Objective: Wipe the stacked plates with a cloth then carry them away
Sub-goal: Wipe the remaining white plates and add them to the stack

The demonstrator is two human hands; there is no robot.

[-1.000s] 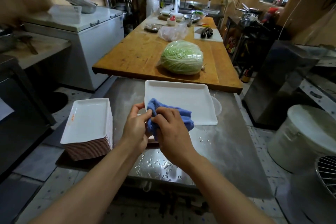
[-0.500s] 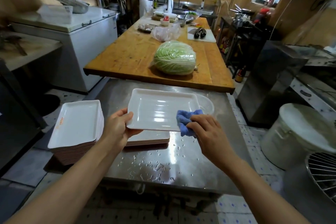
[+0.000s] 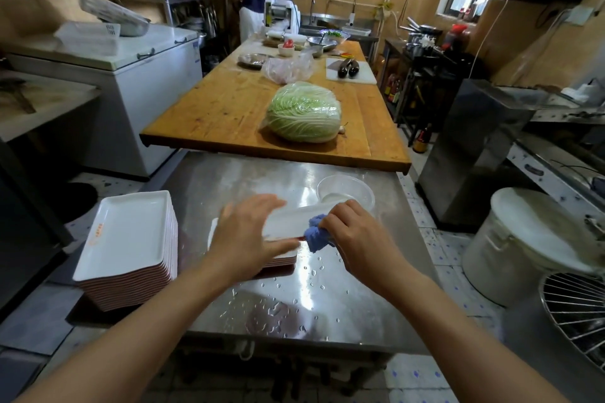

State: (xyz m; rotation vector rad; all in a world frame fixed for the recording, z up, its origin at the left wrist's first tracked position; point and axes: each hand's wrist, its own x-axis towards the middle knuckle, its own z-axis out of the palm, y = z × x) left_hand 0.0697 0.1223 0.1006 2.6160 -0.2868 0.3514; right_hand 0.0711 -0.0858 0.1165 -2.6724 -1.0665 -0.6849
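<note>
Stack (image 3: pixel 126 245) of white rectangular plates sits lower left of frame, on a dark surface just beside the steel table (image 3: pixel 229 180); long axis runs from near-left up toward the frame's upper right, top plate flat, rim up. Left hand (image 3: pixel 244 235) at centre, fingers straight and spread, blurred; thumb lies along the near edge of one plate (image 3: pixel 288 217), and whether the fingers actually hold it I can't tell. That plate is tilted, near edge low, far end raised toward the right, long axis roughly left-right w/ a slight climb to upper right. Under it a 2nd, short pile (image 3: pixel 281 260) of plates rests on the table, mostly hidden. Right hand (image 3: pixel 355 239) just right of centre, fingers curled round a blue cloth (image 3: pixel 316 235), which touches the tilted plate's right end. Clear plastic tub (image 3: pixel 345 193) stands behind the hands, partly hidden by plate. Water drops on the steel near the front edge. Upper centre: wooden table (image 3: pixel 229 108) w/ a wrapped cabbage (image 3: pixel 302 111). Far right: white lidded bucket (image 3: pixel 537 239).
</note>
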